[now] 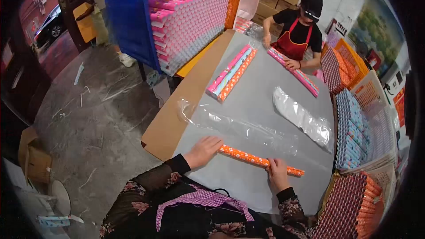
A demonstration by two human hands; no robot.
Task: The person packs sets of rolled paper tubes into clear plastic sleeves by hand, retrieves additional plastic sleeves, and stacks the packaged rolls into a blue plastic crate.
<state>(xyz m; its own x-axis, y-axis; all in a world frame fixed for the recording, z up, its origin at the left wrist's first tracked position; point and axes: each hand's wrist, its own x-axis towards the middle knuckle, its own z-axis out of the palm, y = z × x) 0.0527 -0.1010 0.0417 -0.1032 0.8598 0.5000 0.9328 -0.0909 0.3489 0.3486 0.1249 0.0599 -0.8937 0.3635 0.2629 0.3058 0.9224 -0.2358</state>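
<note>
An orange roll of patterned wrapping paper point(243, 155) lies slanting across the near part of the grey table point(265, 119). My left hand point(204, 151) is closed at its left end, the fingertips partly out of sight. Nearer the right end, my right hand point(278, 173) grips the same roll with thumb and fingers. Just beyond the roll a clear plastic sleeve point(248, 128) is spread flat. Farther off rests a bundle of pink, light blue and orange rolls point(232, 73). A stack of clear plastic bags point(303, 117) lies to the right.
Across the table a co-worker point(303, 31) in a red apron handles pink and orange rolls point(294, 71). A blue crate point(133, 31) full of pink rolls stands at the back left. Baskets with blue rolls point(354, 128) and orange rolls point(349, 206) line the right edge.
</note>
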